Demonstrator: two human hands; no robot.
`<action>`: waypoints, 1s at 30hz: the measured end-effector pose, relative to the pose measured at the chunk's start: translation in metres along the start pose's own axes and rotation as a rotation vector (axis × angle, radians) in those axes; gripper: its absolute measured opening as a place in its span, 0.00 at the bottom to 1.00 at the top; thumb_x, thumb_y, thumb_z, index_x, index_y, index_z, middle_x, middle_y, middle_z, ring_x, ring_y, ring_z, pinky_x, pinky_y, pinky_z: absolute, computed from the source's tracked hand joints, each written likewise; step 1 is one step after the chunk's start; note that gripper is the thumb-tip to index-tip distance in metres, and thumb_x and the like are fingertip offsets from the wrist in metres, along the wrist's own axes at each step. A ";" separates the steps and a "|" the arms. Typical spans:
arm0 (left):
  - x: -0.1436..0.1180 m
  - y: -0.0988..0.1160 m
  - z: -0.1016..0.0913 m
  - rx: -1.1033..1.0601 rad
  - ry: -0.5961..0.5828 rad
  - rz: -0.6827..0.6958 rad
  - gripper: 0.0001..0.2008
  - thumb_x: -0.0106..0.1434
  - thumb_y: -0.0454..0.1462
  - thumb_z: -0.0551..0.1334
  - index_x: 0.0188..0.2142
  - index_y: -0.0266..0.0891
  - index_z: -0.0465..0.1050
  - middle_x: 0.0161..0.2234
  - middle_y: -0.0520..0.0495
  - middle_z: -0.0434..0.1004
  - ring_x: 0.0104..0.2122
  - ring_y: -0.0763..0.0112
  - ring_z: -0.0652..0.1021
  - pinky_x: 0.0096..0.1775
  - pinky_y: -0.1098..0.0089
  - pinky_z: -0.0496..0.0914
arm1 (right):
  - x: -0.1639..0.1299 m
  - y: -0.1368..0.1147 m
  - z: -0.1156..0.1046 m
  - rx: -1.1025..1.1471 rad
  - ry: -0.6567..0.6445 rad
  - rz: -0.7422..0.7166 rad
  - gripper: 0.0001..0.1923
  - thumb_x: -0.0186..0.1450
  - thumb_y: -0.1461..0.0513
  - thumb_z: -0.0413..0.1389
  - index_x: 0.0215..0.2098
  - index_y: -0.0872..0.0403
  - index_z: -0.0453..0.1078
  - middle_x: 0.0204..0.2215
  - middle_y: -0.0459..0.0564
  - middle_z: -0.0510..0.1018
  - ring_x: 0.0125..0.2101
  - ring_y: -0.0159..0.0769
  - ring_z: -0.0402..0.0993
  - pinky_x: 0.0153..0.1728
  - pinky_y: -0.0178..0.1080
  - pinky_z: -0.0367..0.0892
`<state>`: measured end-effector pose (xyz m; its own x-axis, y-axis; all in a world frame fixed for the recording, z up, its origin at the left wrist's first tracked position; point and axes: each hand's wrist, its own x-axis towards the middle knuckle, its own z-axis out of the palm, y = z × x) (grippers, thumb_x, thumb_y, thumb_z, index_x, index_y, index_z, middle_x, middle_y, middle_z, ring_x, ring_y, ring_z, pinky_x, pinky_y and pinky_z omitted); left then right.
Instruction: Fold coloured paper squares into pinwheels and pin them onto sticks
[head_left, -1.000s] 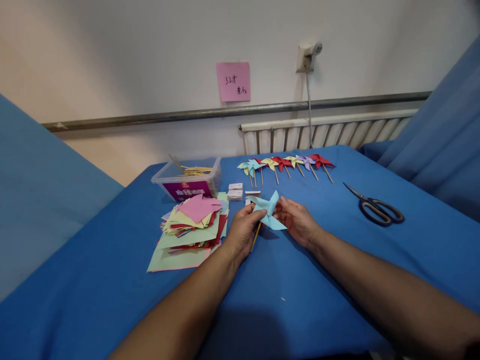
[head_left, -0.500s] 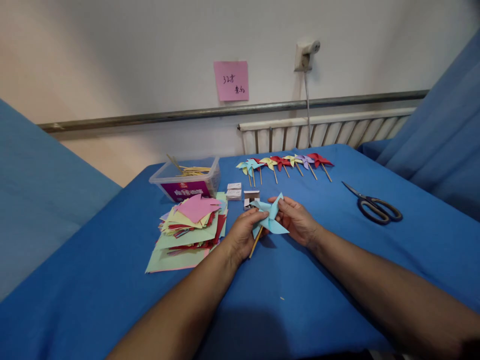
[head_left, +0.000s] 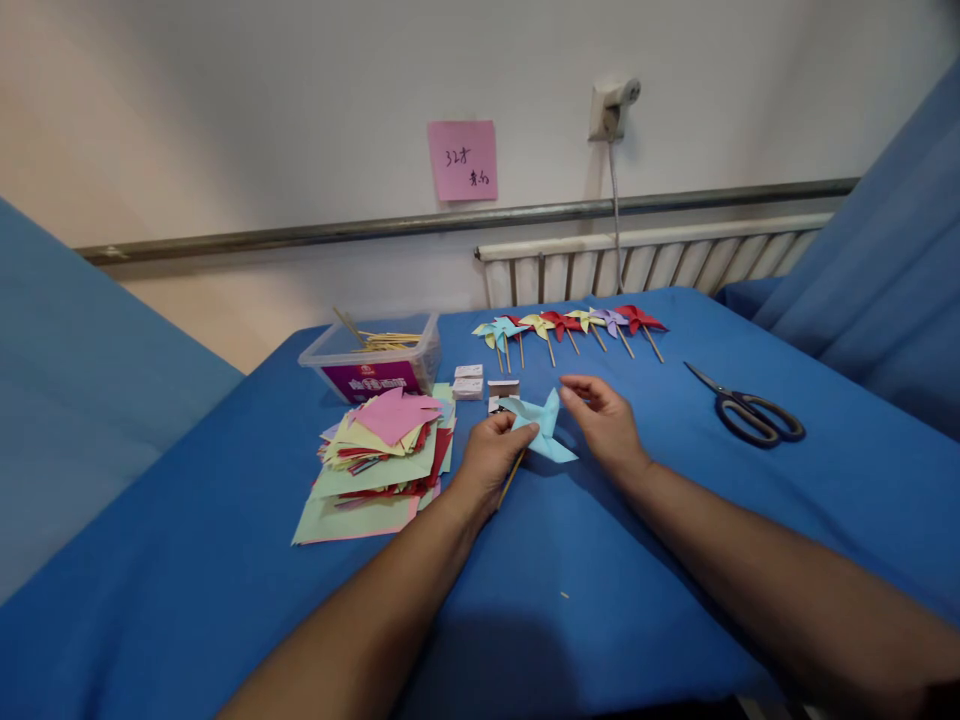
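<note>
Left hand holding a light-blue paper pinwheel over the blue table.

We saw the left hand (head_left: 491,458) with thumb and fingers closed on the light-blue folded-paper pinwheel (head_left: 541,428) near its hub; the right hand (head_left: 606,420) hung just beside it, fingers loosely curled and pinching nothing, fingertips clear of the paper. The pinwheel's vanes were crisp, matte, pointed triangles, and its thin wooden stick (head_left: 513,475) ran down and left toward us, head away. It sat just above the smooth blue tablecloth (head_left: 225,560). Left lay a loose stack of coloured paper squares (head_left: 379,455); behind, a clear plastic tub of wooden sticks (head_left: 373,358), a row of finished paper pinwheels (head_left: 570,325), and black-handled scissors (head_left: 750,412) at right.
</note>
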<state>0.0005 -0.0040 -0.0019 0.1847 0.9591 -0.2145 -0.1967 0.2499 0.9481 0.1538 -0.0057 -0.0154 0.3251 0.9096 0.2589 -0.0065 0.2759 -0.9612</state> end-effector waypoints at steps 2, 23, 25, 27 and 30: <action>-0.001 0.001 0.002 0.026 0.022 0.030 0.10 0.44 0.37 0.72 0.24 0.36 0.74 0.21 0.50 0.74 0.19 0.74 0.70 0.25 0.72 0.61 | -0.002 -0.001 -0.002 -0.193 -0.071 -0.212 0.09 0.60 0.57 0.59 0.38 0.48 0.77 0.43 0.51 0.74 0.47 0.42 0.70 0.50 0.46 0.63; 0.002 0.004 0.000 -0.289 0.109 0.024 0.10 0.43 0.33 0.72 0.25 0.36 0.74 0.24 0.52 0.77 0.25 0.75 0.74 0.34 0.72 0.68 | -0.017 0.003 0.009 -0.255 -0.198 -0.094 0.20 0.51 0.52 0.66 0.39 0.50 0.71 0.37 0.49 0.77 0.39 0.41 0.73 0.43 0.44 0.65; 0.002 0.005 0.001 -0.309 0.104 0.016 0.10 0.42 0.32 0.72 0.26 0.36 0.74 0.24 0.52 0.77 0.26 0.74 0.75 0.34 0.72 0.68 | -0.019 0.003 0.009 -0.327 -0.224 -0.136 0.19 0.52 0.52 0.66 0.38 0.49 0.70 0.36 0.49 0.77 0.39 0.42 0.72 0.44 0.45 0.65; 0.001 0.006 0.001 -0.310 0.101 0.011 0.10 0.42 0.31 0.72 0.26 0.36 0.74 0.24 0.52 0.76 0.26 0.74 0.75 0.34 0.72 0.68 | -0.019 0.002 0.009 -0.398 -0.243 -0.168 0.17 0.54 0.52 0.65 0.38 0.49 0.70 0.36 0.49 0.76 0.38 0.42 0.72 0.42 0.45 0.65; 0.001 0.006 0.001 -0.300 0.108 0.014 0.10 0.42 0.31 0.71 0.26 0.36 0.74 0.25 0.51 0.76 0.26 0.74 0.74 0.33 0.73 0.68 | -0.019 0.000 0.008 -0.478 -0.268 -0.207 0.17 0.55 0.51 0.64 0.38 0.50 0.69 0.36 0.49 0.76 0.38 0.42 0.72 0.41 0.44 0.65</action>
<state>0.0008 -0.0020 0.0035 0.0794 0.9673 -0.2409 -0.4768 0.2491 0.8430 0.1400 -0.0204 -0.0196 0.0233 0.9155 0.4016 0.4797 0.3422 -0.8080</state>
